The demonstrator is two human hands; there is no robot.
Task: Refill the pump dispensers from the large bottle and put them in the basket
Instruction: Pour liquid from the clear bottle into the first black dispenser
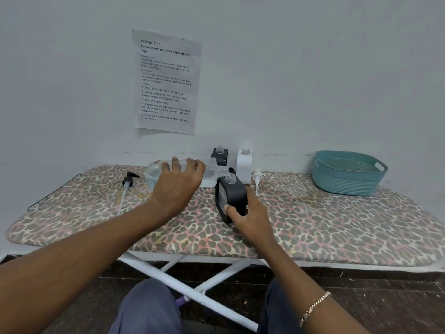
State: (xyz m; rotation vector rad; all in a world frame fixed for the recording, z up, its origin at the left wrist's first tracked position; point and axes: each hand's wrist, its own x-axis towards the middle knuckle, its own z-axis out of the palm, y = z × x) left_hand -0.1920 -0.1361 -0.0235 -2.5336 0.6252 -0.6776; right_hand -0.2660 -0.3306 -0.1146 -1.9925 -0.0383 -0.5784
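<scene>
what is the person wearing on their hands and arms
Both forearms are bare, with no sleeves or gloves in view. The left hand wears nothing. The right hand has no rings showing; a gold-coloured chain bracelet sits at that wrist.

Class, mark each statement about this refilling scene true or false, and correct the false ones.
1. The left hand tips the large clear bottle toward a black dispenser. True.
2. The right hand holds the white dispenser. False: it holds the black dispenser; the white dispenser stands behind, untouched.
3. The teal basket already holds a dispenser. False: none shows inside it.
4. A black pump head lies on the board, left of the large bottle. True.
5. All the dispensers have their pumps fitted. False: their necks are open.
</scene>
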